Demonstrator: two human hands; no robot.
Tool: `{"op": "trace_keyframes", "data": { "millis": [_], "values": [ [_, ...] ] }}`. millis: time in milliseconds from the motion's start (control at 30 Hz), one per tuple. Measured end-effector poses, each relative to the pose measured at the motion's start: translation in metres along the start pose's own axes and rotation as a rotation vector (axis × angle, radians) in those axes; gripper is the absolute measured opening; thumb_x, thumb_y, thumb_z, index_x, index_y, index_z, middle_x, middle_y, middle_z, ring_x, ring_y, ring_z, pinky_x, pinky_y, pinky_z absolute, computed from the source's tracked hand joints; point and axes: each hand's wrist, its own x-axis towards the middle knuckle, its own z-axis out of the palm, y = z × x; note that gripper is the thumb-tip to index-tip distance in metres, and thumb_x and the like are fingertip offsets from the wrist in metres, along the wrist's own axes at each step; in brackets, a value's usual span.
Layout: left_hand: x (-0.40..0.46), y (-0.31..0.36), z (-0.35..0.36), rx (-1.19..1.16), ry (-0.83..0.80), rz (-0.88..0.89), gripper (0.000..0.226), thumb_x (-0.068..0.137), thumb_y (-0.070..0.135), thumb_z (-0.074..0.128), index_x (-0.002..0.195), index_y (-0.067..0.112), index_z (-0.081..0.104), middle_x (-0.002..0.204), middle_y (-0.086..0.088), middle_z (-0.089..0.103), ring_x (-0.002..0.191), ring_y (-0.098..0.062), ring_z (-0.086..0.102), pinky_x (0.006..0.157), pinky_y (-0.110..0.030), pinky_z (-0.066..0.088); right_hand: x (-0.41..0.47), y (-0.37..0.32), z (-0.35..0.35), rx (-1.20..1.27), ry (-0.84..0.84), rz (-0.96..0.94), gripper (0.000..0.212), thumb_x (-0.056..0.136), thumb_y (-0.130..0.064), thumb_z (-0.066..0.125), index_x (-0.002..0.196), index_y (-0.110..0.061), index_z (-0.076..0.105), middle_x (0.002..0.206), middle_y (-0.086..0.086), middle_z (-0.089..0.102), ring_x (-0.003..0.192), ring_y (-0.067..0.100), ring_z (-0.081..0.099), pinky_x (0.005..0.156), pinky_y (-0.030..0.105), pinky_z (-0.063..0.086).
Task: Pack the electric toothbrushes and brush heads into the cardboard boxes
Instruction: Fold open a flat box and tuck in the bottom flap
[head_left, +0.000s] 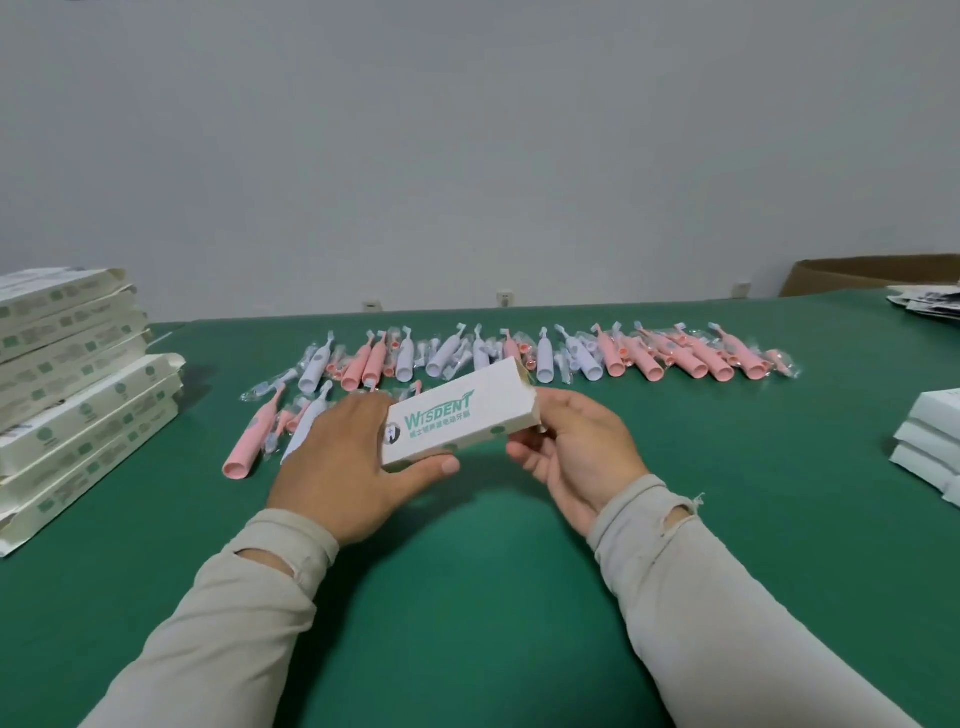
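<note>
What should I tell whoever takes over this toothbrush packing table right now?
Left hand and right hand both grip one Wisdent box above the green table; its right end looks open, contents not visible.
Loose pink and white toothbrushes with bagged brush heads lie in a row behind the hands, a few more near the left hand.
Stacked flat boxes sit at left, white boxes at right; whether those are filled cannot be told.
Left: most brushes are still unpacked.
</note>
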Motion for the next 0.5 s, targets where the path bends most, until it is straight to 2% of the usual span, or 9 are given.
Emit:
{"op": "trace_keyframes", "data": {
  "millis": [100,167,267,367,433,500],
  "values": [
    [0.011,-0.003,-0.003,0.013,0.006,0.09,0.066,0.062,0.092,0.043,0.104,0.042,0.041,0.097,0.015,0.046,0.09,-0.012,0.046,0.072,-0.035,0.041,0.002,0.007,0.0,-0.099,-0.051,-0.004,0.021,0.1,-0.008,0.054,0.093,-0.015,0.073,0.077,0.003,0.075,0.054,0.01,0.061,0.048,0.023,0.048],
    [0.013,-0.009,0.001,-0.023,0.03,0.132,0.059,0.064,0.089,0.049,0.102,0.045,0.041,0.094,0.019,0.046,0.086,-0.01,0.045,0.069,-0.032,0.039,0.006,0.007,-0.003,-0.213,0.001,-0.123,0.023,0.097,-0.014,0.062,0.084,-0.024,0.079,0.081,-0.004,0.075,0.062,0.008,0.06,0.054,0.023,0.046],
    [0.011,-0.018,0.008,-0.07,0.038,0.143,0.07,0.064,0.088,0.054,0.113,0.039,0.052,0.1,0.017,0.052,0.09,-0.009,0.047,0.073,-0.032,0.041,0.01,0.004,-0.006,-0.355,0.049,-0.331,0.018,0.09,-0.01,0.072,0.08,-0.025,0.076,0.078,-0.009,0.073,0.063,-0.001,0.06,0.059,0.017,0.046],
    [0.012,-0.024,0.007,-0.06,0.053,0.13,0.074,0.063,0.088,0.054,0.118,0.037,0.054,0.104,0.016,0.054,0.093,-0.009,0.046,0.075,-0.031,0.041,0.01,0.005,-0.005,-0.393,-0.004,-0.395,0.029,0.09,-0.001,0.064,0.079,-0.026,0.073,0.072,-0.01,0.071,0.06,0.0,0.061,0.055,0.018,0.05],
    [0.012,-0.027,0.005,-0.052,0.06,0.111,0.076,0.063,0.086,0.056,0.119,0.035,0.056,0.107,0.013,0.056,0.095,-0.011,0.047,0.08,-0.033,0.042,0.01,0.006,-0.004,-0.417,-0.047,-0.41,0.025,0.092,-0.006,0.06,0.081,-0.025,0.073,0.07,-0.011,0.07,0.063,0.001,0.063,0.057,0.02,0.052],
    [0.011,-0.03,0.004,-0.034,0.082,0.097,0.077,0.064,0.085,0.057,0.12,0.032,0.057,0.11,0.009,0.058,0.096,-0.012,0.046,0.081,-0.033,0.04,0.008,0.006,-0.003,-0.427,-0.084,-0.421,0.014,0.091,-0.022,0.063,0.081,-0.024,0.072,0.069,-0.009,0.068,0.067,0.004,0.063,0.06,0.023,0.053]
  ]
}}
